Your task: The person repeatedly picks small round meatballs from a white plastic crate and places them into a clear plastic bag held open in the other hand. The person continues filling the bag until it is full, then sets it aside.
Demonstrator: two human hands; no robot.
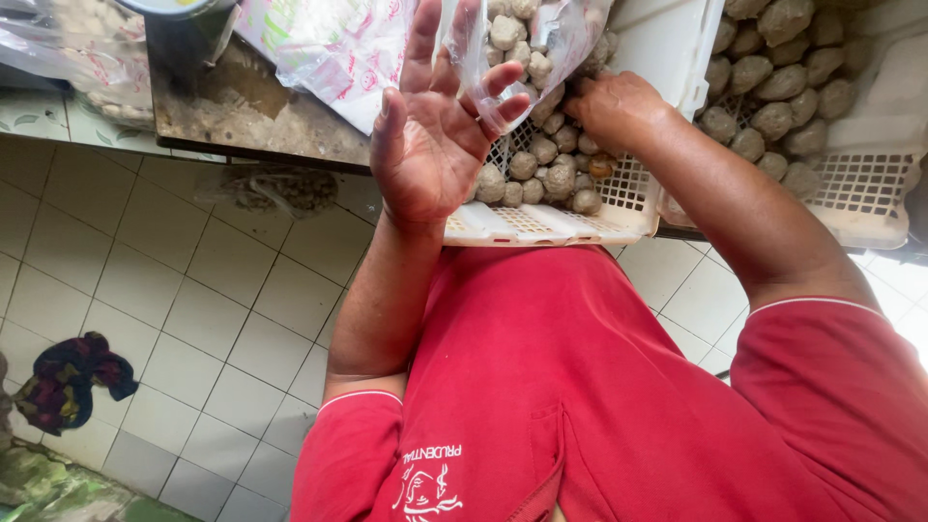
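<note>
Hands: two, left hand (pixel 425 145) and right hand (pixel 611 106)
White crates: two, near crate (pixel 541 224), far crate (pixel 860 193)
Clear bags: one (pixel 541 39)
Floor rags: one (pixel 68 379)

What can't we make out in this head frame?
- Right hand fingertips: head view, buried among the meatballs in the white crate; whether it grips any is unclear.
- Clear plastic bag in the left hand: top cut off by the frame edge, so its fill is unknown.
- Second crate: cut off at the right edge and by the forearm.
</note>
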